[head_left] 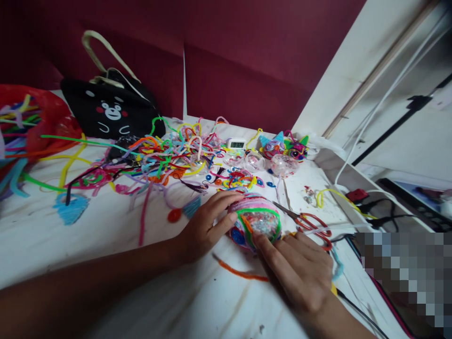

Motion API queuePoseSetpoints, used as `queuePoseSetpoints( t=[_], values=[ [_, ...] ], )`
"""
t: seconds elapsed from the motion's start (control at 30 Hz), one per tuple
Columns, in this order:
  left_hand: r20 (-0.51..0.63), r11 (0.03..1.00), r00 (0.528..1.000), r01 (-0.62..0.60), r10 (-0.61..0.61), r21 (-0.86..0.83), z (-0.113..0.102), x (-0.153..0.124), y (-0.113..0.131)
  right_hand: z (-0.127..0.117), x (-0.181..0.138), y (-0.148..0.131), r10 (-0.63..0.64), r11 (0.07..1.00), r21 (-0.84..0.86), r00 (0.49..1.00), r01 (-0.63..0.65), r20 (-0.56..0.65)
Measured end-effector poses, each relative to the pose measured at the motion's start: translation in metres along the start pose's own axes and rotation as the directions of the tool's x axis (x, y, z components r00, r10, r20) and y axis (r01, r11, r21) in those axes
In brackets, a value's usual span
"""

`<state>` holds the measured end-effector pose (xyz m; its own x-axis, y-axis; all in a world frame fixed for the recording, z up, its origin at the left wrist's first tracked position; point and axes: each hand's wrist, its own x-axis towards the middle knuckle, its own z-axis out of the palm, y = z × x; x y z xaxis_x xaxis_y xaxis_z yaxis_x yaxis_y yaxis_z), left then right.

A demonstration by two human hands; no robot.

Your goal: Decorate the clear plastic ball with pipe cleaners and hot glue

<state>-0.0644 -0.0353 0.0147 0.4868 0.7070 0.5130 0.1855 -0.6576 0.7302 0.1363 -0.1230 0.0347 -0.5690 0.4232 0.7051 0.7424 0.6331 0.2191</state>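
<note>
A clear plastic ball (263, 223) lies between my hands, partly covered with pink, purple and green pipe cleaners, and the bare part shows glittery filling. My left hand (208, 221) grips its upper left side with thumb and fingers. From the lower right, my right hand (296, 263) holds the ball, a fingertip pressing beside a short orange pipe cleaner (246, 223) on its surface. The fingers underneath are hidden. A blue disc (238, 236) sits on the ball's left side. Red-handled scissors (314, 228) lie behind my right hand, and a loose orange pipe cleaner (240, 272) lies in front.
A tangled heap of pipe cleaners (169, 153) spreads across the back, near a small digital clock (236, 144). Decorated balls with pointed ears (273, 145) and clear balls (284, 165) stand at back right. A black bag (113, 110) and red plastic bag (58, 120) stand left.
</note>
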Motion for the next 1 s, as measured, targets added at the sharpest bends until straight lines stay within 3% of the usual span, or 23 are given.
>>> queuePoseSetpoints(
  t=[0.4, 1.0],
  values=[
    [-0.015, 1.0, 1.0, 0.002, -0.002, -0.011, 0.0008, -0.0007, 0.0003, -0.0005, 0.0023, -0.0004, -0.007, 1.0, -0.024, 1.0, 0.008, 0.028],
    [-0.028, 0.996, 0.999, 0.042, -0.045, -0.084, 0.0039, 0.0008, -0.0014, 0.0015, 0.0024, -0.0022, 0.007, 1.0, -0.006, 1.0, -0.008, -0.028]
  ],
)
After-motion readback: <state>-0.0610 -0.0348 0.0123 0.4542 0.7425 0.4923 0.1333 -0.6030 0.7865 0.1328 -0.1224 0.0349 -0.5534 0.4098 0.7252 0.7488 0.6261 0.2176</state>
